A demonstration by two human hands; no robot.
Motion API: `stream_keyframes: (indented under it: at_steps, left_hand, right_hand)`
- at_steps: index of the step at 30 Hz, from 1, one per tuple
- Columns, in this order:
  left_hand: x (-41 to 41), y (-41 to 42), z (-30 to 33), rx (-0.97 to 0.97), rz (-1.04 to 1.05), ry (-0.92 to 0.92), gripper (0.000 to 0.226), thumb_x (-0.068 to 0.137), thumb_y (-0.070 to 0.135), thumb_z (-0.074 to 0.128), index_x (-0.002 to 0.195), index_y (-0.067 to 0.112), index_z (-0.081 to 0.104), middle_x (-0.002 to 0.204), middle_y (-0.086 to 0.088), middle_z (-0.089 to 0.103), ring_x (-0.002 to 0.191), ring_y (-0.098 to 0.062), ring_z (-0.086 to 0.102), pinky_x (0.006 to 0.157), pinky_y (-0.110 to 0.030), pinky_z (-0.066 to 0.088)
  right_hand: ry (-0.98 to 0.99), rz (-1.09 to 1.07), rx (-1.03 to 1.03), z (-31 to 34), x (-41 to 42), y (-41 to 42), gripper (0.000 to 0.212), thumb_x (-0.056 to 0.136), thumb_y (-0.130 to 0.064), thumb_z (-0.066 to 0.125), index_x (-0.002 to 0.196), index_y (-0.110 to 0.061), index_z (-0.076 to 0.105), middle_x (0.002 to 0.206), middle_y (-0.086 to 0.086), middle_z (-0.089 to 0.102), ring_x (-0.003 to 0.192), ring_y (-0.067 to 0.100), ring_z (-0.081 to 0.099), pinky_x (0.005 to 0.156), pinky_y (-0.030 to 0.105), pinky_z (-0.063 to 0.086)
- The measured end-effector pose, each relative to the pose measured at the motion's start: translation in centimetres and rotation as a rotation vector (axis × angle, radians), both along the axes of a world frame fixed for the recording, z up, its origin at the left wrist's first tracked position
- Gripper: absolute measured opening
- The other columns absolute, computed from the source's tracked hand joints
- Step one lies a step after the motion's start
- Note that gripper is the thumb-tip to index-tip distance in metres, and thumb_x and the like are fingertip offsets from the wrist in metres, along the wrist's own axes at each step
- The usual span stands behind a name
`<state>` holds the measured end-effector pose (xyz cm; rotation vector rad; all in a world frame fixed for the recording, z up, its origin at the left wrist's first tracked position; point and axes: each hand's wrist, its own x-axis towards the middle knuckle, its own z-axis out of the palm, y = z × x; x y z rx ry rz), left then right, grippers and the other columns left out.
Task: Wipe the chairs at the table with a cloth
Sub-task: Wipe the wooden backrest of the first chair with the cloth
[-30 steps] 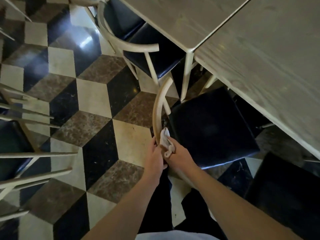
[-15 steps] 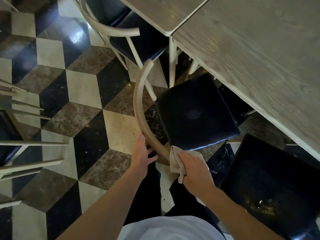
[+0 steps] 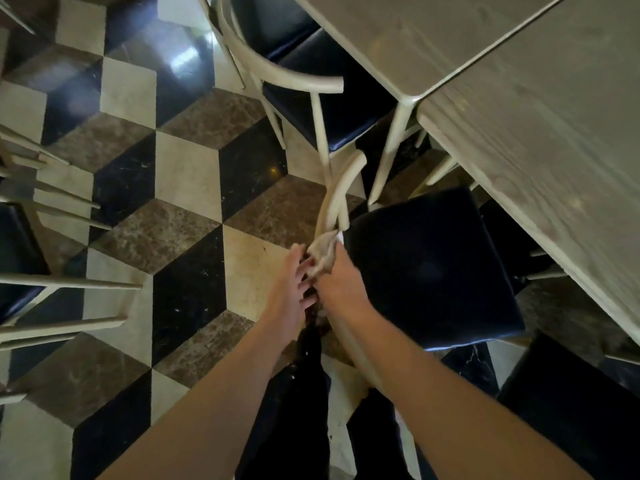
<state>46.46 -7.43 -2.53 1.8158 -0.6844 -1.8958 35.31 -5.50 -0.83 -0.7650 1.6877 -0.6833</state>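
Note:
A chair with a curved pale wooden back rail and a dark blue seat cushion stands below me at the table. My right hand presses a small beige cloth onto the back rail, near its middle. My left hand lies just left of it, fingers spread against the same rail. The rail's near part runs under my right forearm and is partly hidden.
The grey wooden table fills the upper right. A second chair stands beyond, a third dark seat at lower right. More pale chair frames line the left edge. The floor is chequered marble.
My right hand has slid the cloth up along the back rail, from its near curve towards the middle. My left hand has followed beside it. The camera view has shifted.

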Motion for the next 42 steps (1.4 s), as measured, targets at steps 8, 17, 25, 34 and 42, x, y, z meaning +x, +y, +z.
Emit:
stream_keyframes:
  at_steps: [8,17,25,34,42]
  left_hand:
    - [4.7,-4.0,-3.1,0.194,-0.121,0.127,0.066,0.089,0.077,0.036,0.143,0.043,0.048,0.119,0.014,0.068,0.109,-0.015,0.063,0.079,-0.04,0.053]
    - [7.6,-4.4,-3.8,0.113,0.121,-0.021,0.05,0.102,0.057,0.036,0.129,0.024,0.062,0.109,-0.007,0.075,0.1,-0.026,0.071,0.07,-0.037,0.058]
    - [7.2,-4.8,-1.6,0.054,0.236,-0.168,0.041,0.105,0.042,0.033,0.113,0.017,0.065,0.103,-0.013,0.073,0.091,-0.026,0.07,0.071,-0.037,0.055]
    - [1.5,0.9,1.9,0.003,0.004,-0.107,0.024,0.102,0.046,0.041,0.118,0.033,0.055,0.122,0.007,0.059,0.108,-0.014,0.059,0.097,-0.045,0.05]
    - [-1.6,5.4,2.5,-0.032,-0.016,-0.057,0.028,0.103,0.047,0.033,0.086,0.049,0.055,0.097,0.019,0.061,0.094,-0.004,0.058,0.09,-0.046,0.048]
  right_hand:
    - [0.437,-0.161,-0.045,-3.5,-4.3,-18.0,0.071,0.093,-0.015,0.056,0.155,-0.012,0.022,0.16,0.009,0.024,0.145,0.031,0.029,0.112,0.044,0.036]
    - [1.023,0.867,-0.347,-3.4,-2.4,-17.6,0.005,0.08,-0.024,0.057,0.083,-0.027,0.059,0.089,-0.002,0.062,0.102,0.027,0.058,0.099,0.036,0.031]
    - [0.911,1.539,-0.453,-2.4,2.1,-5.3,0.009,0.082,-0.035,0.065,0.089,-0.029,0.067,0.085,-0.008,0.069,0.09,0.02,0.061,0.102,0.043,0.04]
    - [0.823,2.08,-0.62,-4.7,-6.2,15.7,0.002,0.075,-0.03,0.071,0.076,-0.029,0.073,0.073,-0.013,0.071,0.085,0.014,0.067,0.11,0.032,0.041]
    - [0.717,2.146,-0.761,-4.7,-15.0,22.0,0.02,0.082,-0.03,0.074,0.102,-0.03,0.073,0.113,-0.015,0.072,0.123,0.009,0.058,0.122,0.032,0.005]
